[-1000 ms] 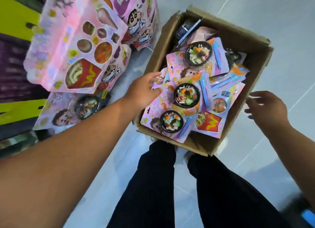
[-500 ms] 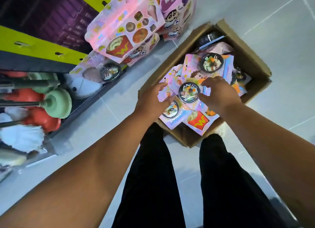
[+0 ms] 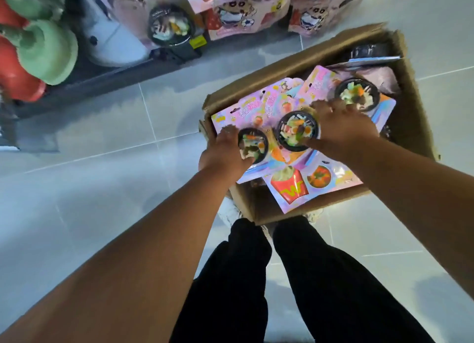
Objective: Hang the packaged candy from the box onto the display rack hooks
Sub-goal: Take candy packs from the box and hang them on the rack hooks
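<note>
Inside the brown cardboard box, the left hand grips the near-left pink bowl-blister candy pack and the right hand clutches the middle bowl pack; overlapping cards may snag, dragging neighbours out.

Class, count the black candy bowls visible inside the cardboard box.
3: the near bowl in the left hand, the middle bowl in the right hand, the far bowl beyond it. A dark shape in the far corner may be another.
</note>
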A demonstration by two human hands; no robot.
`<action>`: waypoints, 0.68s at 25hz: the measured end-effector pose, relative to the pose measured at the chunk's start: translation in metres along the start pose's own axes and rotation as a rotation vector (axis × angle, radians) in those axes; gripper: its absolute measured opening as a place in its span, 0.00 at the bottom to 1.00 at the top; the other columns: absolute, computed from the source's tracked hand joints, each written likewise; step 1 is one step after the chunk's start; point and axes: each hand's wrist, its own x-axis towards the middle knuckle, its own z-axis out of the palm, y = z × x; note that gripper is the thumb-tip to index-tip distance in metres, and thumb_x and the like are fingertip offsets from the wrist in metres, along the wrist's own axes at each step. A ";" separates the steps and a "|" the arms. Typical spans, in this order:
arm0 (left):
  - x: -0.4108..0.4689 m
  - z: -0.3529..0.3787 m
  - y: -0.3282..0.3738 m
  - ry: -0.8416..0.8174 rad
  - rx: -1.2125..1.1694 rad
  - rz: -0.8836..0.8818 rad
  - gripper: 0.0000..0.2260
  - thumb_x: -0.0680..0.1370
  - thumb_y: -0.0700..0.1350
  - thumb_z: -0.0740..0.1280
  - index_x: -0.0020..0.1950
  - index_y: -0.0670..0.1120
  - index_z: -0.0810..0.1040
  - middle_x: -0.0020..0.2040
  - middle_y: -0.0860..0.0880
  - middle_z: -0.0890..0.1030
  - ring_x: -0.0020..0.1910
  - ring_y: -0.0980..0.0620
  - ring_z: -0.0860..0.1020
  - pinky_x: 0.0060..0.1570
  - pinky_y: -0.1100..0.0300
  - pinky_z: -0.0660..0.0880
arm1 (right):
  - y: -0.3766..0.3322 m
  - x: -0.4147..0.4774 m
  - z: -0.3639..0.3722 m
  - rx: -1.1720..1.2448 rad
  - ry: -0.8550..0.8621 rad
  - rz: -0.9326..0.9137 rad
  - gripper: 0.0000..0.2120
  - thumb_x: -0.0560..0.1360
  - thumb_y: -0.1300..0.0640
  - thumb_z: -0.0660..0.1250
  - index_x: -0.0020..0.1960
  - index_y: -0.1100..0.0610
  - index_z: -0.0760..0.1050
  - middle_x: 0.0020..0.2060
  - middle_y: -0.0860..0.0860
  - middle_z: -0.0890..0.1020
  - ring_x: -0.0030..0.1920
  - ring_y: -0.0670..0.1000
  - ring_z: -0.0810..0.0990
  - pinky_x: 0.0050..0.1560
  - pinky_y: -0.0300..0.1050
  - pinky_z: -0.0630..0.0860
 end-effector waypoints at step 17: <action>0.023 0.047 -0.002 0.010 -0.765 -0.145 0.31 0.66 0.47 0.81 0.63 0.54 0.68 0.61 0.49 0.77 0.60 0.45 0.79 0.57 0.54 0.77 | -0.007 0.025 0.030 0.221 0.107 0.030 0.33 0.66 0.47 0.77 0.65 0.55 0.68 0.64 0.60 0.69 0.61 0.65 0.73 0.63 0.57 0.68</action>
